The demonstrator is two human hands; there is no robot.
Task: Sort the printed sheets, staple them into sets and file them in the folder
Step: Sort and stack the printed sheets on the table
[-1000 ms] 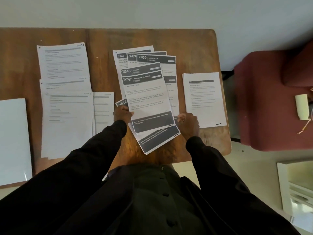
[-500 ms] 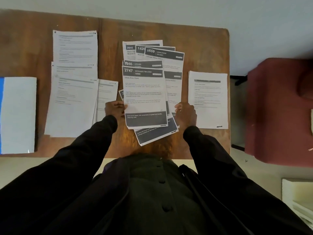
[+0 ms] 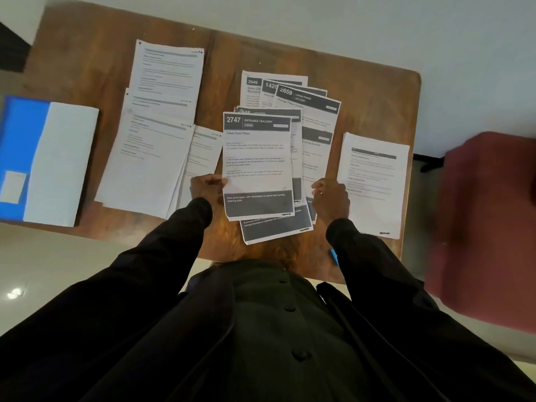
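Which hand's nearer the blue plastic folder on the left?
Left. The left hand pinches the left edge of the printed 2747 sheet, right of the blue plastic folder past the white paper stacks; the right hand is farther right, across that sheet.

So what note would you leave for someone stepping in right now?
Left hand pinches the left edge of the white printed sheet headed 2747. Right hand is at the right edge of the fanned dark-banded sheets; its grip is hidden.
Plain-text sheets lie left, a plain-text pile right, on the brown wooden table; blue folder far left.
Done: rough sorting. Left: squaring, stapling, filing.
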